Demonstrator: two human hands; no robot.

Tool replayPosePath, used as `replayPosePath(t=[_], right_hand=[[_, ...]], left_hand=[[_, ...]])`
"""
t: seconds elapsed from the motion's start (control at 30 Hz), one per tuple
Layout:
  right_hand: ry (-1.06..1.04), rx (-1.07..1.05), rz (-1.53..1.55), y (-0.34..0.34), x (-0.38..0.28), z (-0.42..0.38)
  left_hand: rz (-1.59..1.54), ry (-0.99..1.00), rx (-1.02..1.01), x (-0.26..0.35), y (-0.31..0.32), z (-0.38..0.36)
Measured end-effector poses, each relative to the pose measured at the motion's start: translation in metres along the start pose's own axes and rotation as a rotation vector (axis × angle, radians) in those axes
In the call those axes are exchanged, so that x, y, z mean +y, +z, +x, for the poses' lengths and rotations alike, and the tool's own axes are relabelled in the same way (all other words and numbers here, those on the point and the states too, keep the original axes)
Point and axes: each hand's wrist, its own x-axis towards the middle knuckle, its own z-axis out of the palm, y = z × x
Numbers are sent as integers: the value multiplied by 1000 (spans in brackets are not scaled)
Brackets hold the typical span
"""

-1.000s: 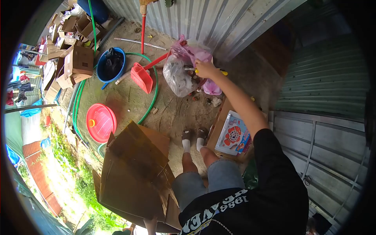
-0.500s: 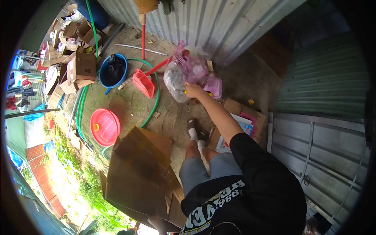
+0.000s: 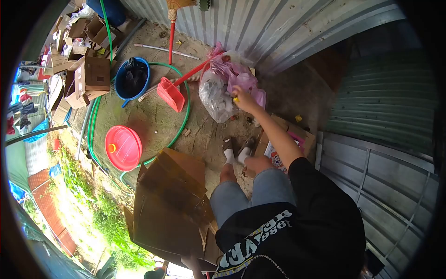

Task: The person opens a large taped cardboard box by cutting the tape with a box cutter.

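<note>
My right hand (image 3: pixel 246 100) is stretched forward at the pile of plastic bags, its fingers closed round a small yellow object (image 3: pixel 236 99); most of that object is hidden. Right beside the hand lie a clear plastic bag (image 3: pixel 216 95) and a pink plastic bag (image 3: pixel 241 80). Low in the view, my left hand (image 3: pixel 189 262) grips the lower edge of a large brown cardboard box (image 3: pixel 162 218), which stands tilted against my left side. Its fingers are partly hidden.
A red dustpan (image 3: pixel 171 95), a blue basin (image 3: pixel 132 79) with a black bag, a pink basin (image 3: pixel 123 148) and a green hose (image 3: pixel 187 111) lie on the ground. Cardboard boxes (image 3: pixel 93 76) are piled far left. A flattened carton (image 3: pixel 278 123) lies by my feet. A corrugated wall (image 3: pixel 260 32) rises ahead.
My right hand has shifted slightly right and up, turning the yellow object. My feet stand farther apart, and a printed sheet by the carton is now more covered by my arm and leg.
</note>
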Motion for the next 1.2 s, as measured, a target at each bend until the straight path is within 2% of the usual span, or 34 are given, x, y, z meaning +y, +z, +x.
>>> replayPosePath(t=[0.03,0.1,0.2,0.33,0.4,0.5,0.63,0.7,0.77,0.9,0.93,1.0,1.03,1.1,1.13,1.2], right_hand=[[7,2,2,-12,6,-2],[167,170,-23,-38,21,-9],[219,210,-116,-82,56,-19],[252,297,-198,-141,67,-52],[318,315,-188,-153,79,-77],[469,342,-77,-148,126,-127],[701,183,-193,-120,156,-216],[793,79,-220,-116,145,-252],[843,25,-215,-114,144,-273],[874,-72,-165,-142,124,-252],[873,-66,-163,-145,129,-239],[882,83,25,-138,154,-210],[878,85,32,-134,164,-197],[814,241,129,-131,174,-173],[813,248,132,-134,166,-169],[881,333,391,-145,141,-163]], left_hand=[[5,4,-4,-9,0,2],[-6,-17,-51,-32,-1,7],[-35,-9,-49,-34,1,11],[29,46,-72,-55,4,24],[97,54,-100,-55,5,26],[-22,91,-54,-44,5,26],[25,93,-92,-48,3,31],[32,86,-117,-42,1,28],[27,126,-55,-20,1,22],[98,122,-83,-12,1,26],[18,122,-62,-6,4,25],[-57,125,-34,-4,0,27],[22,82,-58,-6,-2,28],[94,49,-76,-9,-1,34],[108,28,-86,-14,0,35],[132,-16,-106,-24,3,38]])
